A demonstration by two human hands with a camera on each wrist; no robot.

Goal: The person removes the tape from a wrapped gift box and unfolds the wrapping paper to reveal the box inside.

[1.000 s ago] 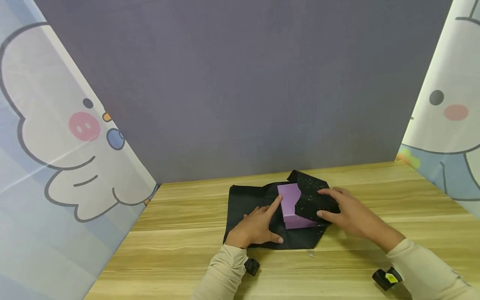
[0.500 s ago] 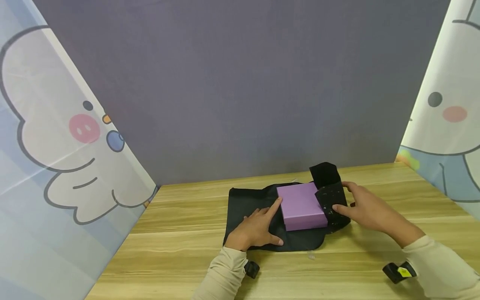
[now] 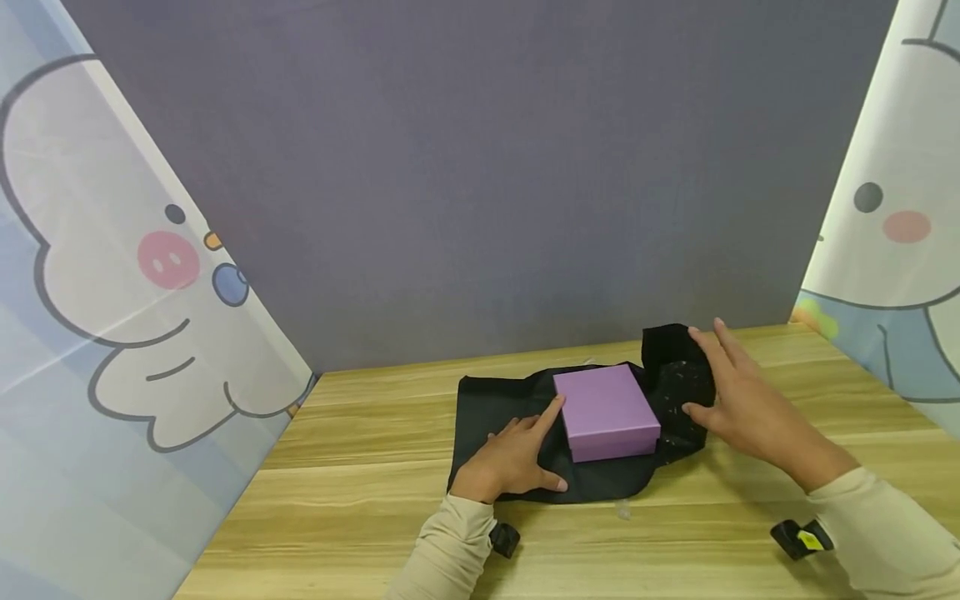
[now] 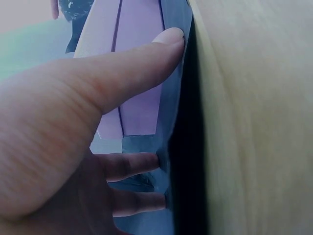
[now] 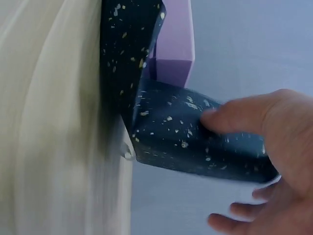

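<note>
A purple lidded box (image 3: 606, 402) sits on a sheet of black wrapping paper (image 3: 480, 398), its top uncovered. My left hand (image 3: 504, 460) lies spread on the paper, its index fingertip at the box's left edge; in the left wrist view the thumb (image 4: 142, 61) presses the paper near its edge. At the box's right, my right hand (image 3: 753, 417) is beside the raised, curling end of the paper (image 3: 681, 392), fingers extended and spread. The right wrist view shows the thumb against the gold-flecked face of the paper (image 5: 168, 117), the other fingers apart from it.
The sheet lies on a wood-grain table (image 3: 352, 467) with a grey panel (image 3: 487, 183) behind it. Cartoon-printed cloths (image 3: 97, 250) hang at both sides. A small clear scrap (image 3: 622, 508) lies in front of the paper.
The right hand has drawn the paper's right end off the box top toward the right, uncovering the box, and its fingers have straightened. The left hand has stayed in place.
</note>
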